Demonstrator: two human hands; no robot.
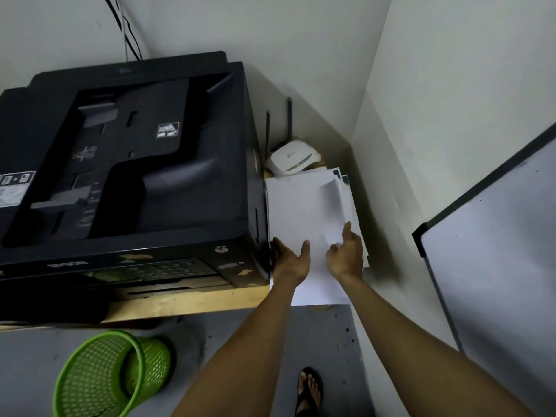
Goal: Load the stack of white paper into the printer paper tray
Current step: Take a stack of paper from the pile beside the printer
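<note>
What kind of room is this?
Probably a small office corner or home workspace. A big black printer sits on a wooden desk, with a stack of white paper and a white router with antennas beside it, near a framed whiteboard.

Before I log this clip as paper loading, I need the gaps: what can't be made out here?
All in the head view:
- Printer paper tray: its front is dark and seen steeply, so I cannot tell whether it is open.
- Paper stack: near edge hidden under the left hand and right hand; grip unclear.
- Printer left side: cut off by the frame.
- Router label: too small to read.
</note>
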